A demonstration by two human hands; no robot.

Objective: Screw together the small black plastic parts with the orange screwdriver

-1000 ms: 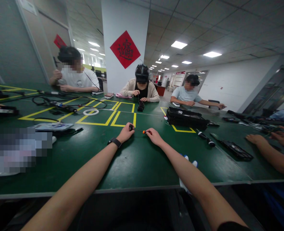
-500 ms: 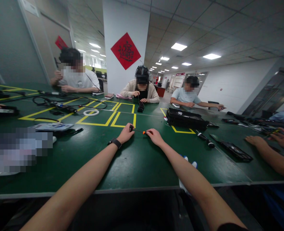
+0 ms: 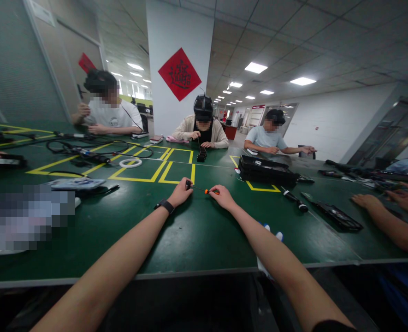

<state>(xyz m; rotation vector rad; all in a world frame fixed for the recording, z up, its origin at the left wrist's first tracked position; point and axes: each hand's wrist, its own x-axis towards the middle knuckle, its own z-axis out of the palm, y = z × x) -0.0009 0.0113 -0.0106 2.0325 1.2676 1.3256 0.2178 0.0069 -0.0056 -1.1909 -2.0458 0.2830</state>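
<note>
Hands meet far out on the green table (image 3: 197, 230), just short of the yellow tape squares (image 3: 176, 171). Left hand (image 3: 180, 193) pinches the small black part (image 3: 188, 184), fingers closed round it. Right hand (image 3: 221, 197) grips the orange-handled screwdriver (image 3: 207, 190), its thin shaft reaching across to the black part. A black case (image 3: 266, 169) sits right of the squares.
</note>
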